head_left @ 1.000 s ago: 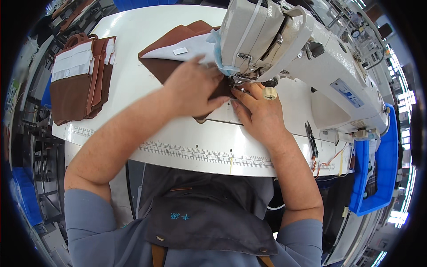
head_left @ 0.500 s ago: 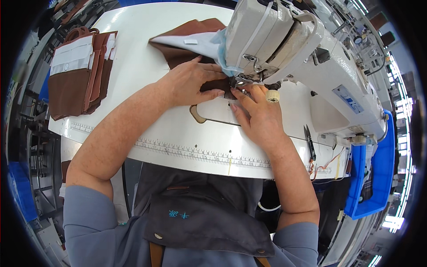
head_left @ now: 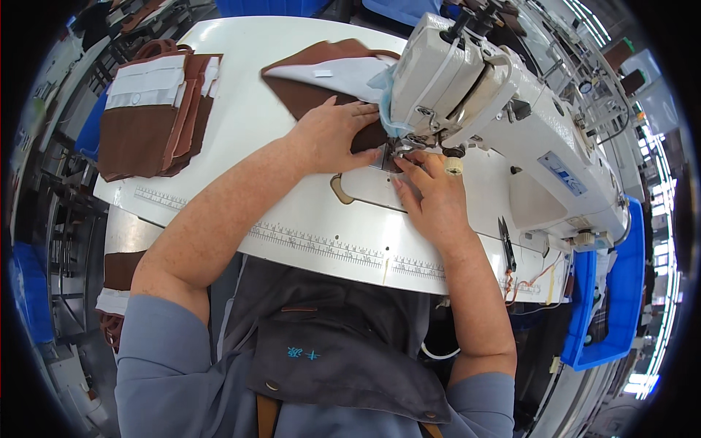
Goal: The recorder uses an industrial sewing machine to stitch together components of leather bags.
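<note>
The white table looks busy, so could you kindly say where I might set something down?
The widest bare patch lies between the brown stack and the brown fabric. A smaller one lies along the ruler scale, between the forearms. It is crowded at the needle end of the sewing machine, where the left hand and right hand are, and beside the scissors.

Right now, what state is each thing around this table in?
Brown fabric: under the machine head, white layer partly exposed
Sewing machine: upright; running or stopped, can't tell
Brown stack: piled, unheld
Scissors: lying, unheld
Orange thread: loose
Pale-blue cloth: bunched against the machine
Blue bin, right: open-topped, partly filled
</note>
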Available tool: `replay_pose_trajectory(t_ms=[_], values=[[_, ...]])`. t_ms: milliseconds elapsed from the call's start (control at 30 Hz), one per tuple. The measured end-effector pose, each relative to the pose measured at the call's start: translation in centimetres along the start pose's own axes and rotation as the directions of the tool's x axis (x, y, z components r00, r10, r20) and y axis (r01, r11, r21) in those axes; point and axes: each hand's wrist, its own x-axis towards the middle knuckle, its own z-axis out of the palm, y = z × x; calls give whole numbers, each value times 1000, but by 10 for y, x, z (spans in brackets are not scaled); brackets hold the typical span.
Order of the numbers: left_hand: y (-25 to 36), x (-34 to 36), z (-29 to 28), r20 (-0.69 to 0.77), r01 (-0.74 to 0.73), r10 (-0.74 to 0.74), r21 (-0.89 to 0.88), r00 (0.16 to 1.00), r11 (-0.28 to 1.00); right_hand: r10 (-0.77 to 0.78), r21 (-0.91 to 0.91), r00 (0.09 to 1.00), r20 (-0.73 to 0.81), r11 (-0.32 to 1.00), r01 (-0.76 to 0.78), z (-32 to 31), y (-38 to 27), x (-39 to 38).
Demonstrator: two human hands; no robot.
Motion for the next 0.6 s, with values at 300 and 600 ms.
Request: replay_pose_trajectory(t_ms=[300,600], values=[[106,-49,-34,371,68,-227,393,900,917,-34,-14,999,-9,999,34,-2,2,1],[-35,-116,-67,-564,392,-227,189,794,900,-99,-41,995,-30,994,98,-2,1,1]])
